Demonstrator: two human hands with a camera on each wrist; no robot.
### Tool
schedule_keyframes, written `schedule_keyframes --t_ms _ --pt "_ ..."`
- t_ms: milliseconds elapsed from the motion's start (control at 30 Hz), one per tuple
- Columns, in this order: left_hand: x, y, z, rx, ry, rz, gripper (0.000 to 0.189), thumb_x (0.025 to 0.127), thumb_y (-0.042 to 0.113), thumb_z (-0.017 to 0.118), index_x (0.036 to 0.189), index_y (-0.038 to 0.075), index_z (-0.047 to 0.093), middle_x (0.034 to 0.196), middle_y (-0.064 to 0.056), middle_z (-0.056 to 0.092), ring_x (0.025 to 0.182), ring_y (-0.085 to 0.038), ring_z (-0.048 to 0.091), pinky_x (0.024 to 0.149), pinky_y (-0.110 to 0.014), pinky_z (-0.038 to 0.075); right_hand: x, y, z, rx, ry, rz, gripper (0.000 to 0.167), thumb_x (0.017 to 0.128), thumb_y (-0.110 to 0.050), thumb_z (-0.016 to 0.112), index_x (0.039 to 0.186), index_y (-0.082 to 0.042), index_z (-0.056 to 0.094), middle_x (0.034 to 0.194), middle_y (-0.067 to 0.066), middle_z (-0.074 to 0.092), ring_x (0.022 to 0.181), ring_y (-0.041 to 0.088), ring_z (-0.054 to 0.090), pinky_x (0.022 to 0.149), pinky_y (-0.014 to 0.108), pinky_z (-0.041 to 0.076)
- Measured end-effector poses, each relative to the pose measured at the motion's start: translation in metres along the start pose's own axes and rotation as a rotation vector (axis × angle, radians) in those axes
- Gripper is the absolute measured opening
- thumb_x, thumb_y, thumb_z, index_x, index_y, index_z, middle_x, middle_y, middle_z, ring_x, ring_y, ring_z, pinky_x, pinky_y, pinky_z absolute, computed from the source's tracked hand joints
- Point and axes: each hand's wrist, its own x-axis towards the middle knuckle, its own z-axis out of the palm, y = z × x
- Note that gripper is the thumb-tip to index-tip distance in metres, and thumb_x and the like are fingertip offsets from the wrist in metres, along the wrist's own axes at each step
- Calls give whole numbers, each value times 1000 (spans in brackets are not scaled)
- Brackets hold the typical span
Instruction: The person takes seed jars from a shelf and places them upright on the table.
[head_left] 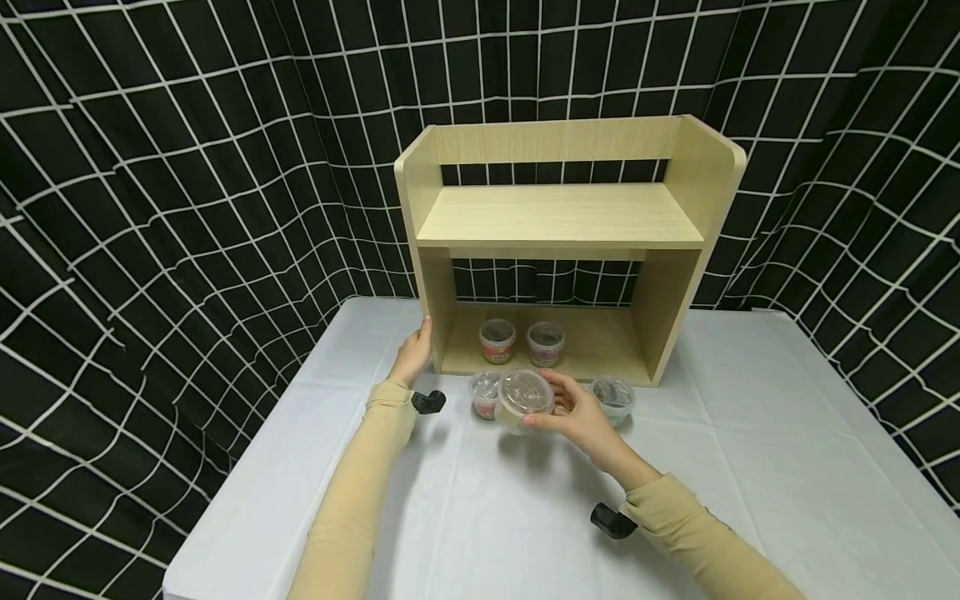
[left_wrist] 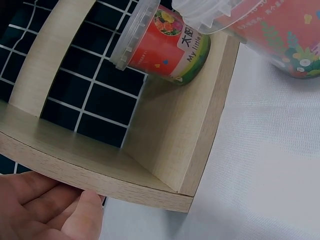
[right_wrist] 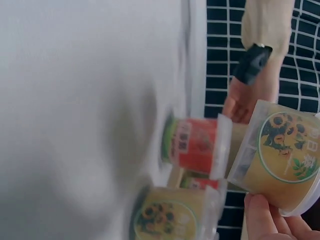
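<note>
My right hand (head_left: 581,417) holds a lidded clear plastic tub (head_left: 525,400) above the white cloth, in front of the shelf. In the right wrist view this tub (right_wrist: 287,155) is tilted and shows a yellow sunflower label, with fingertips (right_wrist: 260,212) against its side. A red-labelled tub (head_left: 484,398) stands close beside it on the cloth, partly overlapped in the head view. Beyond my right hand is another lidded tub (head_left: 613,396). My left hand (head_left: 411,354) rests against the outer left side of the pale wooden shelf (head_left: 558,215), thumb at the panel's edge in the left wrist view.
On the shelf's lower board stand two red-labelled tubs, one at left (head_left: 497,340) and one beside it (head_left: 545,343). The shelf stands on a table with a white cloth (head_left: 480,517). Black curtains with a white grid (head_left: 247,158) surround the table's back and sides.
</note>
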Motion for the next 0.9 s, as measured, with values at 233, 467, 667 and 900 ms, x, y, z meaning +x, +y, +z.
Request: schedule_keyframes --t_ms 233,467,667,900 --pt "-1 1 0 21 2 -3 83 92 66 16 141 2 37 143 -18 35 130 -37 30 107 -47 23 -5 11 12 10 -4 10 79 72 -13 81 138 -4 39 126 15 52 115 28 49 97 41 39" --pt "-1 3 -1 28 7 6 82 93 65 15 142 3 36 143 -18 35 130 -38 30 107 -47 23 -7 25 21 2 -10 36 79 71 -15 82 137 -5 40 125 14 52 113 28 49 98 43 38" --pt "-2 3 -1 17 -3 -1 83 92 66 15 142 3 34 144 -18 34 130 -37 29 107 -48 22 -5 34 29 -14 -21 18 78 70 -17 83 135 -4 42 124 14 53 115 29 48 99 43 38" --pt "-1 2 0 13 3 -5 83 92 66 15 142 2 35 143 -18 34 131 -37 29 107 -47 22 -6 35 40 -29 -33 6 80 69 -19 84 136 -3 42 124 16 53 112 31 51 94 40 44"
